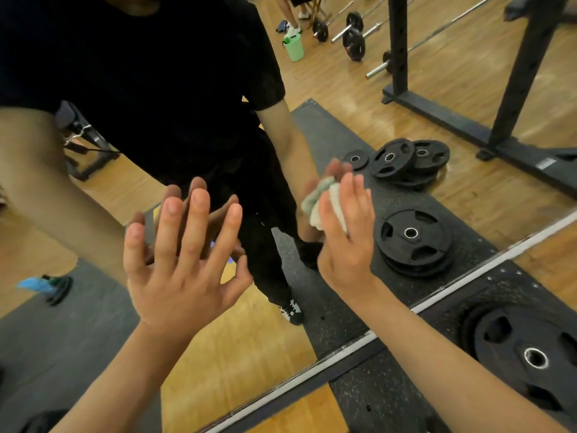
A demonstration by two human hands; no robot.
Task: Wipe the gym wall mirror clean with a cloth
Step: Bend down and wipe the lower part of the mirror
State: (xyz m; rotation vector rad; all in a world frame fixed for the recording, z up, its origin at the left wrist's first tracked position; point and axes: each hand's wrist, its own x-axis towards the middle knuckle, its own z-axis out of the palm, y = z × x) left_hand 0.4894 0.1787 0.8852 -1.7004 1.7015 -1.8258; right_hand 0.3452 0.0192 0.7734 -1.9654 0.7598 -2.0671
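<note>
The wall mirror (218, 326) fills most of the view, and its lower frame runs diagonally from bottom left to right. My left hand (184, 264) lies flat on the glass with its fingers spread and holds nothing. My right hand (346, 245) presses a bunched white and pale green cloth (335, 204) against the glass with straight fingers. The cloth pokes out between thumb and forefinger. The mirror shows my reflection in dark clothes, with both reflected hands meeting mine.
A real black weight plate (530, 354) lies on the rubber mat at bottom right, just below the mirror frame. The mirror reflects more plates (412, 239), a black rack (512, 98), barbells and a green bucket (293, 46) on the wood floor.
</note>
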